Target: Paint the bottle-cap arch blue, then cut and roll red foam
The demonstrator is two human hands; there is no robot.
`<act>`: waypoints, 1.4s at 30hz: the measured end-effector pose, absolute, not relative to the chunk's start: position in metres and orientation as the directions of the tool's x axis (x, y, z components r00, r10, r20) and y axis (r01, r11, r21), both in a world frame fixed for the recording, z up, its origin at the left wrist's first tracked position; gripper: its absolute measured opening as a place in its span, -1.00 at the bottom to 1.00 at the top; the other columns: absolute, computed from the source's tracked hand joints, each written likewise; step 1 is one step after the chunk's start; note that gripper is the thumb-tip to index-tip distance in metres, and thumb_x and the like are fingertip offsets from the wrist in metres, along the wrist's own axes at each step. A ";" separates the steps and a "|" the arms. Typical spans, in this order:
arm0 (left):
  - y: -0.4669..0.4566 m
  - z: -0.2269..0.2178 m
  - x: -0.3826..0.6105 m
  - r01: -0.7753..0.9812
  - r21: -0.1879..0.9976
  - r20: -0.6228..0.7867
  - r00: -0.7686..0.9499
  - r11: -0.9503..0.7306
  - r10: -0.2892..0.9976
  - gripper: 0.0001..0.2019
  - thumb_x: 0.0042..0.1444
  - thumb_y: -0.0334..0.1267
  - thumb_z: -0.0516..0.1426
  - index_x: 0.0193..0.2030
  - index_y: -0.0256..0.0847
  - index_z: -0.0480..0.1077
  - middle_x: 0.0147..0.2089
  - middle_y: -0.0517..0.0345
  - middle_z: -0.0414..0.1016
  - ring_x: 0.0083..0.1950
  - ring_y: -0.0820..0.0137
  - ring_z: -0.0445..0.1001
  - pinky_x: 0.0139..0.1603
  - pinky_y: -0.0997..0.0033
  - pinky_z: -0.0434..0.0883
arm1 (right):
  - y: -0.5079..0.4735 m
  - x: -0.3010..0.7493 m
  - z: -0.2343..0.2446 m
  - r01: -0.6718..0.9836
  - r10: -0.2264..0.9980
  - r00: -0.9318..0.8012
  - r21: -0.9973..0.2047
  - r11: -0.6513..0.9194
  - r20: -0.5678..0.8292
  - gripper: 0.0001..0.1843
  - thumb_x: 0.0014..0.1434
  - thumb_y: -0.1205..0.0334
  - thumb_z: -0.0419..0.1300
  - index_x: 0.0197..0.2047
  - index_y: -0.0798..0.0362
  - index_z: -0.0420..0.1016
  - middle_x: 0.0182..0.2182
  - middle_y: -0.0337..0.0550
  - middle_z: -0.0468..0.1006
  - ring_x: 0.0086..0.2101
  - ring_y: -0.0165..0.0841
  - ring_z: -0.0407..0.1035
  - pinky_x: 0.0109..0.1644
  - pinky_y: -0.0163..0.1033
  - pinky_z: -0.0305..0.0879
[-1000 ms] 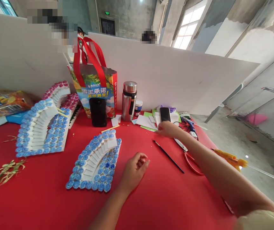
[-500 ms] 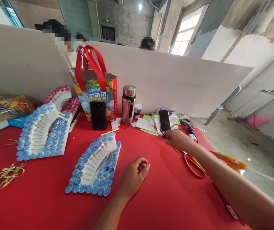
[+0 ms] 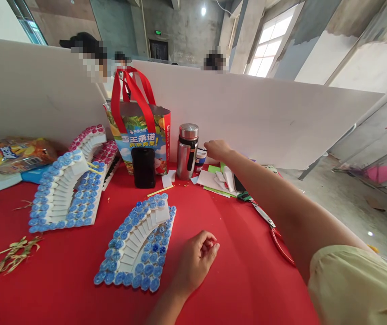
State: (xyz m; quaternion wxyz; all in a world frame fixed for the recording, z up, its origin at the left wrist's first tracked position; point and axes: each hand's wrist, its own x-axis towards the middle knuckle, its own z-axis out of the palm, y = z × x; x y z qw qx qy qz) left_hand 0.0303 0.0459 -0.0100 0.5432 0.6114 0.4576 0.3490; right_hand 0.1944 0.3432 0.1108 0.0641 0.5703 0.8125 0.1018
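My left hand (image 3: 196,259) rests on the red tablecloth (image 3: 61,293) with its fingers curled in and nothing in them. It lies just right of a fan-shaped piece of blue caps and white strips (image 3: 139,243). My right hand (image 3: 218,149) is stretched to the back of the table, above a small white-lidded jar (image 3: 200,159) beside a steel flask (image 3: 187,151). Its fingers are closed on a thin dark paintbrush (image 3: 203,149), whose tip pokes out to the left.
A larger blue fan piece (image 3: 65,189) and a pink one (image 3: 90,137) lie at the left. A printed bag with red handles (image 3: 142,131) has a black phone (image 3: 143,167) leaning on it. Paper scraps (image 3: 214,180), red-handled scissors (image 3: 279,241), a snack packet (image 3: 14,153) and white partition boards (image 3: 264,117) surround them.
My right hand took the paintbrush off the cloth near the scissors and swung left and back to the small jar. The left hand stayed put.
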 end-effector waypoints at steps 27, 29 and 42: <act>0.048 -0.013 0.031 0.178 0.983 -0.017 0.327 -0.044 0.945 -0.78 0.24 -0.08 0.12 -0.21 -0.19 0.42 -0.32 0.16 0.43 -0.30 0.41 0.38 -0.30 0.49 0.32 | 0.217 0.216 0.085 0.970 0.913 -0.241 0.058 0.235 0.329 -0.56 0.37 0.18 -0.03 0.27 0.07 0.24 0.12 0.09 0.40 -0.19 -0.19 0.49 -0.27 -0.19 0.29; 0.049 -0.013 0.031 0.197 0.979 -0.012 0.320 -0.054 0.947 -0.78 0.24 -0.08 0.12 -0.21 -0.19 0.42 -0.33 0.16 0.44 -0.31 0.41 0.39 -0.30 0.48 0.32 | 0.166 0.224 0.063 0.954 0.899 -0.265 -0.039 0.297 0.347 -0.61 0.38 0.16 -0.02 0.21 0.06 0.31 0.07 0.03 0.45 -0.20 -0.23 0.49 -0.27 -0.22 0.29; 0.049 -0.019 0.036 0.296 0.943 0.055 0.313 -0.152 0.948 -0.76 0.22 -0.03 0.10 -0.21 -0.16 0.42 -0.32 0.16 0.52 -0.30 0.36 0.51 -0.26 0.44 0.38 | 0.094 0.318 0.017 0.928 0.950 0.129 -0.373 -0.015 0.283 -0.46 0.28 -0.03 0.13 0.21 0.12 0.28 0.06 0.12 0.46 0.07 -0.12 0.38 0.10 -0.09 0.32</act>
